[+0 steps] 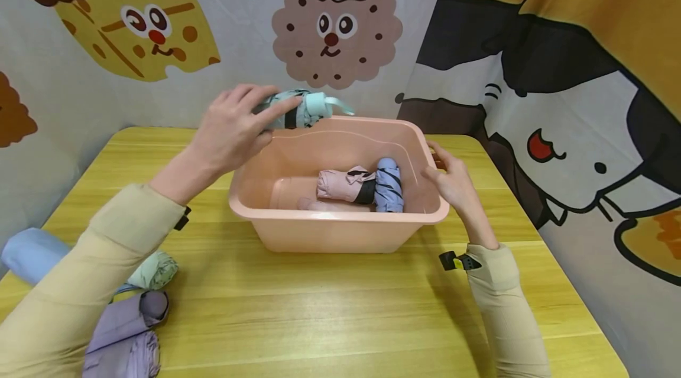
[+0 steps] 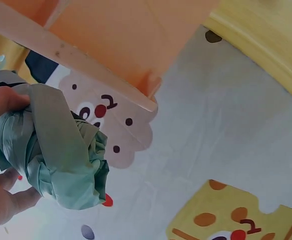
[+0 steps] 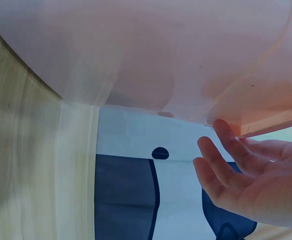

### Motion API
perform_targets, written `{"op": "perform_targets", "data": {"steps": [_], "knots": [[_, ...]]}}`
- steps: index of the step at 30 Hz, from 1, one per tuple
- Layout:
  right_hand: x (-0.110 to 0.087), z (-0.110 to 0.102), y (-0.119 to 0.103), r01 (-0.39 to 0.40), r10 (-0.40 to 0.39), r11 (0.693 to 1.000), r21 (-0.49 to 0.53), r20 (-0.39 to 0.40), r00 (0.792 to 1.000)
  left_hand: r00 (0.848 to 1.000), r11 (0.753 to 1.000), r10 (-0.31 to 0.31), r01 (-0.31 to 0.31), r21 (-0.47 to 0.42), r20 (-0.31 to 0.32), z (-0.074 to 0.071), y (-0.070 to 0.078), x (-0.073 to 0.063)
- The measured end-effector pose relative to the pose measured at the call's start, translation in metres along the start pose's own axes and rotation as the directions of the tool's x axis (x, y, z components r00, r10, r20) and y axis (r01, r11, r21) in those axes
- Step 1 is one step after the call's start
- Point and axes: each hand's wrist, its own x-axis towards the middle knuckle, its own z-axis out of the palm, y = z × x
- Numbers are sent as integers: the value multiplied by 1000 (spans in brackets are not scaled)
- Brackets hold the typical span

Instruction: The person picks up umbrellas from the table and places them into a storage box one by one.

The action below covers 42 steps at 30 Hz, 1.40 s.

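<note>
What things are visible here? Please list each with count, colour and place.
Table: one, yellow, foreground
Tub: one, peach, on table
Held umbrella: one, teal, near tub's back rim
Pink umbrella: one, pink and black, inside tub
Blue umbrella: one, blue with dark stripes, inside tub
Light blue bundle: one, light blue, table's left
Green bundle: one, pale green, table's left
Purple bundle: one or two (unclear), purple, table's near left
Cartoon backdrop: count unclear, mainly white and orange, around table
Wristbands: two, mostly black, one per wrist
Sleeves: two, beige, on forearms
Left hand: one, bare, gripping held umbrella
Right hand: one, bare, at tub's right rim
</note>
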Motion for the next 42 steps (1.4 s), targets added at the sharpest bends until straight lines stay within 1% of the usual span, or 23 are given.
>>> {"op": "perform_targets", "data": {"steps": [7,10,13,17,19,21,24,26,28,31,35,40,42], "knots": [[0,0,0,1,-1,1000,-4,9,1000,994,994,105,-105,26,-20,8,6,12],[-1,0,0,0,0,1000,-3,11,1000,990,990,138,-137,27,-14,11,9,17],[-1,0,0,-3,3,1000,-2,11,1000,986,985,167,-167,32,6,15,13,23],[-2,-1,-2,-2,2,1000,-2,14,1000,975,974,217,-219,62,36,18,18,30],[-2,-1,-2,1,-1,1000,-2,15,1000,970,969,234,-239,68,67,19,20,33],[-2,-1,-2,5,-5,1000,-4,14,1000,964,965,243,-252,69,111,18,22,37],[-2,-1,-2,8,-8,1000,-7,12,1000,948,960,252,-269,70,194,17,26,42],[-2,-1,-2,9,-9,1000,-11,11,1000,934,957,256,-281,71,251,16,29,46],[-1,-1,-2,7,-7,1000,-13,11,1000,919,953,261,-293,70,294,17,31,50],[-1,-1,-2,6,-6,1000,-15,9,1000,906,948,274,-310,65,323,20,34,56],[-1,-1,-1,6,-5,1000,-16,10,1000,894,931,320,-358,68,315,26,36,63],[0,0,0,5,-5,1000,-19,8,1000,861,907,365,-415,75,354,34,39,71],[0,0,0,5,-4,1000,-21,8,1000,844,897,382,-437,69,377,37,40,74]]}}
